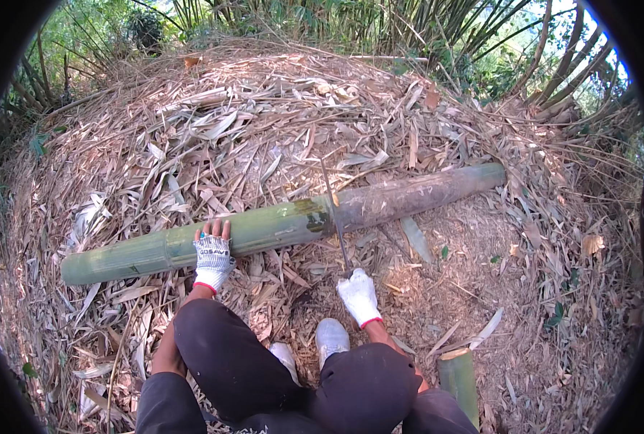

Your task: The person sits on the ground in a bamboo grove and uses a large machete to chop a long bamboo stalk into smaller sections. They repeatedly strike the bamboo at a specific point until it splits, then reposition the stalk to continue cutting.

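Note:
A long green bamboo pole (264, 226) lies slantwise on the ground before me, its right half brownish and dirt-streaked. My left hand (213, 253), in a white and grey fingerless knit glove, presses down on the pole left of its middle. Its bare fingers lie spread over the top. My right hand (359, 295), in a white glove, is closed around the near end of a saw (338, 223). The saw's thin blade crosses the pole near its middle, pointing away from me. How deep the blade sits in the bamboo I cannot tell; the handle is hidden by the glove.
A short cut bamboo piece (458, 383) stands by my right knee. Dry leaves (220, 126) and sawdust-like bits cover the ground. My two shoes (330, 338) are just short of the pole. Bamboo stems (380, 29) and bushes grow along the far edge.

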The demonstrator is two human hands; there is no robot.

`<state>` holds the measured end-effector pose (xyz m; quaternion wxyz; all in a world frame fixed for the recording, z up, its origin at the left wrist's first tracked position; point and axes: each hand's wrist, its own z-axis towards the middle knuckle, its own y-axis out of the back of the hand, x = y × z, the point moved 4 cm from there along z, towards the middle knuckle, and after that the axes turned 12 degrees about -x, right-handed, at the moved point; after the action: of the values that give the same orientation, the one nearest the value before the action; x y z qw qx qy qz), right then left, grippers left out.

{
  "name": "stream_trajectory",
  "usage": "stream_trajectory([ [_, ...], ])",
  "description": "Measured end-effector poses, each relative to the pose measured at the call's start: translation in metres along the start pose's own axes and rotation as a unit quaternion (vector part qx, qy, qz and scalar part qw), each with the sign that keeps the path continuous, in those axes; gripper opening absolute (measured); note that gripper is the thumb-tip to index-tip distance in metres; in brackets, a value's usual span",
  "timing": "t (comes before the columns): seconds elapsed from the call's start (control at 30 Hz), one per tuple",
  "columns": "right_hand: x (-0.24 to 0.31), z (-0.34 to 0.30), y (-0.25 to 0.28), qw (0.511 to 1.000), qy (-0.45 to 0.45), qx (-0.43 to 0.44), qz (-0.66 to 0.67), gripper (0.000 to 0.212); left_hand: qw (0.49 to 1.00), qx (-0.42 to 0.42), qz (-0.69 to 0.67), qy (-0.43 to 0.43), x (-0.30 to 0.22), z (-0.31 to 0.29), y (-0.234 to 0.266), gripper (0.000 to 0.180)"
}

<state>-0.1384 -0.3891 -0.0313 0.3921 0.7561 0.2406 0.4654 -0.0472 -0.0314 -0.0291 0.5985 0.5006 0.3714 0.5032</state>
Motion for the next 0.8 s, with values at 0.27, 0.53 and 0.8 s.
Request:
stream_trajectory([
  [0.27, 0.124, 0.003, 0.119, 0.863, 0.197, -0.234, 0.402, 0.011, 1.000, 0.001, 0.010, -0.006, 0.001, -0.004, -0.004, 0.090],
  [0.53, -0.008, 0.000, -0.016, 0.999, -0.017, 0.013, -0.041, 0.033, 1.000, -0.011, 0.013, -0.003, 0.009, 0.012, -0.002, 0.082],
  [0.8, 0.097, 0.006, 0.132, 0.877, 0.068, -0.174, 0.443, 0.022, 0.999, 0.036, 0.008, -0.021, 0.002, 0.012, 0.002, 0.079],
])
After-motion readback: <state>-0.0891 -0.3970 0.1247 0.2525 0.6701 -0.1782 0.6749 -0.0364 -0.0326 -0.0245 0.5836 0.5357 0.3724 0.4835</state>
